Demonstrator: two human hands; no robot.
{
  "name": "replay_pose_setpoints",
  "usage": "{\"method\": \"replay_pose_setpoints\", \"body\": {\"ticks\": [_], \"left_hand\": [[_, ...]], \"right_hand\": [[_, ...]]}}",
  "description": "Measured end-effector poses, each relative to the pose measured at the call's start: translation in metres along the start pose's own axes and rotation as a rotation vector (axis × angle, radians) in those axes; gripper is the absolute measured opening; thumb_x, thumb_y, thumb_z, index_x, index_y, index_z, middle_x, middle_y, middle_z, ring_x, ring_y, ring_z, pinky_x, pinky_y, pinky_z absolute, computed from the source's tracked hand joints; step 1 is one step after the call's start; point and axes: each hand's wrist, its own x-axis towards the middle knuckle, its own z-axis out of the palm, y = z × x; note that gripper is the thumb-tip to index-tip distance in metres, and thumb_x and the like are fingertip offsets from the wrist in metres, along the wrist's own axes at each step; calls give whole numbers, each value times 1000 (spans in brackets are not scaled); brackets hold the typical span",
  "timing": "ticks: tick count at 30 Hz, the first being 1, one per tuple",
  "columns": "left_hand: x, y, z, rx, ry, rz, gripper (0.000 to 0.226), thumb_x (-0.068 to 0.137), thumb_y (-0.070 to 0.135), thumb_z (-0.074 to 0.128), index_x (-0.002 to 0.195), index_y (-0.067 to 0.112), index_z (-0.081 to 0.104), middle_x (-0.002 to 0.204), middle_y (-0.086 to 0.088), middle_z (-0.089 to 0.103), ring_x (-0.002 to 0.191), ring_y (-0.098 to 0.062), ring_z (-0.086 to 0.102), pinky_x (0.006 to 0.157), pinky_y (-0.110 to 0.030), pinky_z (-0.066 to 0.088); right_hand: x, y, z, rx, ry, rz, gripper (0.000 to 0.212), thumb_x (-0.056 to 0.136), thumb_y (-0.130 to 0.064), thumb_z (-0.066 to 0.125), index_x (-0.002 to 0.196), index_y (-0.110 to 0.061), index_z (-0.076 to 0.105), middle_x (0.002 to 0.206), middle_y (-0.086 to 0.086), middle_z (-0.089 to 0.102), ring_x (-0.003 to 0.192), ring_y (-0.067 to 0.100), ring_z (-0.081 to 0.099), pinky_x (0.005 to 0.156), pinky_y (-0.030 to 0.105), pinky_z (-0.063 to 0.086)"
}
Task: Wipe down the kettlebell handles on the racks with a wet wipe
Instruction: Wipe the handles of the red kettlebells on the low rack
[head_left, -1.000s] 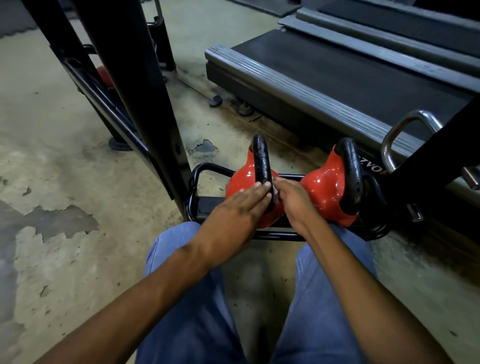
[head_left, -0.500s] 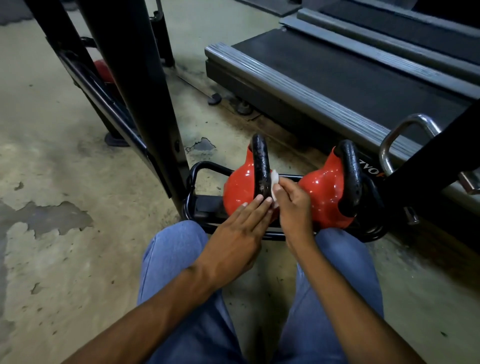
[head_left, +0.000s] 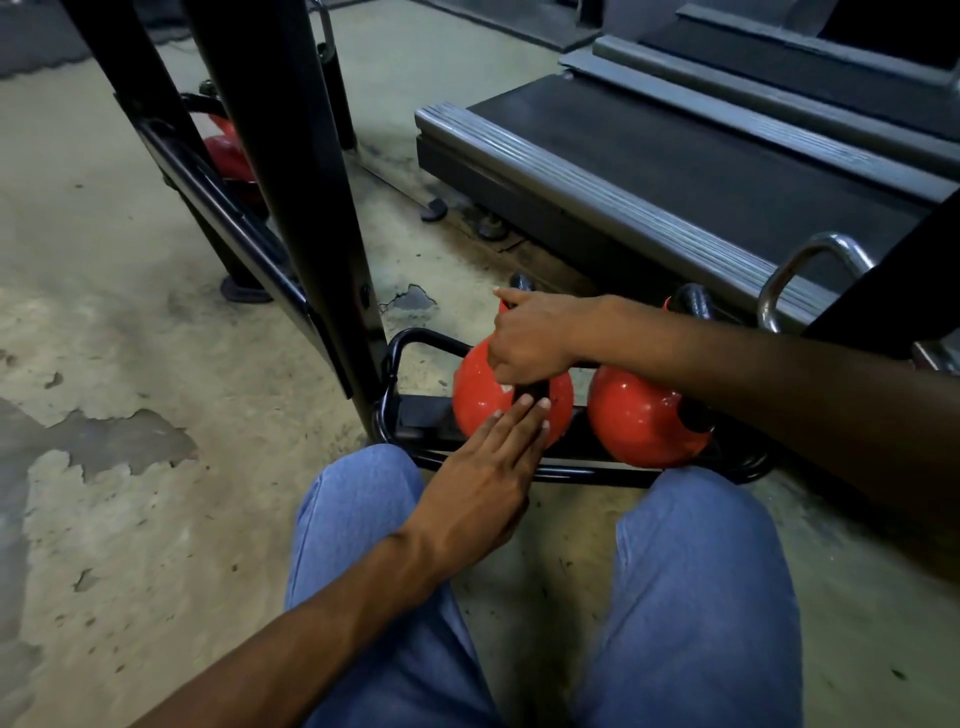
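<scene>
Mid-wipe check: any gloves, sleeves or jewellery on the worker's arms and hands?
None visible. The left hand and right hand are bare: no gloves, rings, watch or sleeves in view. Blue jeans cover the legs.

The two kettlebells (head_left: 475, 384) at lower centre have smooth, glossy red shells; the kettlebell handle (head_left: 521, 283) at centre is dull, coarse black. The rack (head_left: 291, 156) is smooth black-painted metal, the floor (head_left: 104, 519) rough concrete with flaked coating, the jeans (head_left: 701, 597) blue denim.
</scene>
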Motion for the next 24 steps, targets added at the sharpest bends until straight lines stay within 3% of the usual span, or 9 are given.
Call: {"method": "replay_pose_setpoints", "body": {"ticks": [4, 7, 11, 14, 16, 17, 19, 22, 24], "left_hand": [[0, -3, -3, -17, 19, -9, 76, 86, 21, 65, 153, 1, 35, 161, -20, 27, 150, -34, 24, 123, -46, 22], [1, -7, -5, 10, 6, 2, 80, 88, 23, 64, 155, 1, 28, 166, -18, 12, 154, -34, 9, 123, -47, 20], [11, -15, -11, -14, 14, -14, 81, 91, 27, 62, 158, 4, 21, 167, -14, 7, 155, -31, 3, 123, -47, 21], [18, -22, -14, -84, 27, -10, 82, 91, 23, 60, 159, 7, 18, 167, -12, 9, 155, -27, 5, 123, -47, 21], [21, -26, -13, -128, 48, -5, 77, 92, 21, 58, 158, 7, 22, 167, -10, 13, 155, -25, 8, 123, -46, 21], [22, -28, -13, -146, 61, -3, 74, 93, 20, 57, 158, 8, 24, 167, -10, 15, 155, -24, 10, 123, -45, 21], [24, -32, -13, -183, 78, 7, 70, 94, 19, 54, 157, 9, 27, 166, -9, 18, 154, -22, 13, 124, -43, 21], [29, -41, -13, -234, 96, 21, 64, 96, 18, 52, 156, 10, 31, 165, -9, 22, 153, -21, 17, 124, -41, 21], [36, -48, -16, -236, 99, 38, 62, 98, 20, 52, 156, 11, 32, 165, -9, 24, 153, -22, 18, 124, -39, 19]], "right_hand": [[-11, -8, 18, -21, 111, -64, 50, 97, -44, 25, 104, -26, 71, 103, 5, 72, 112, 23, 62, 126, 54, 11], [-7, 20, 16, -28, 113, -72, 65, 93, -50, 12, 112, -26, 69, 112, 3, 70, 126, 25, 52, 124, 57, 13], [14, 52, 13, 185, 175, 177, 44, 100, -40, 32, 111, -28, 72, 120, 5, 68, 130, 24, 51, 124, 54, 16], [-1, 22, 39, 391, 352, 344, 35, 102, -26, 43, 124, -19, 70, 136, 7, 64, 136, 22, 51, 120, 45, 32], [-16, -14, 66, 803, 683, 559, 31, 101, -18, 48, 121, -18, 72, 127, 6, 70, 119, 20, 64, 100, 40, 50], [-20, -34, 78, 1056, 853, 671, 26, 102, -19, 48, 103, -22, 74, 104, 2, 75, 95, 17, 69, 83, 37, 52], [-17, -64, 84, 1607, 988, 826, 37, 103, -28, 48, 68, -20, 60, 63, -7, 61, 61, 10, 54, 62, 36, 42], [3, -47, 78, 2364, 843, 940, 31, 100, -16, 47, 74, -11, 64, 68, 7, 66, 65, 21, 62, 59, 29, 50], [13, -17, 64, 2770, 641, 788, 31, 102, -14, 39, 99, 2, 65, 78, 20, 72, 66, 29, 72, 55, 28, 59]]}}
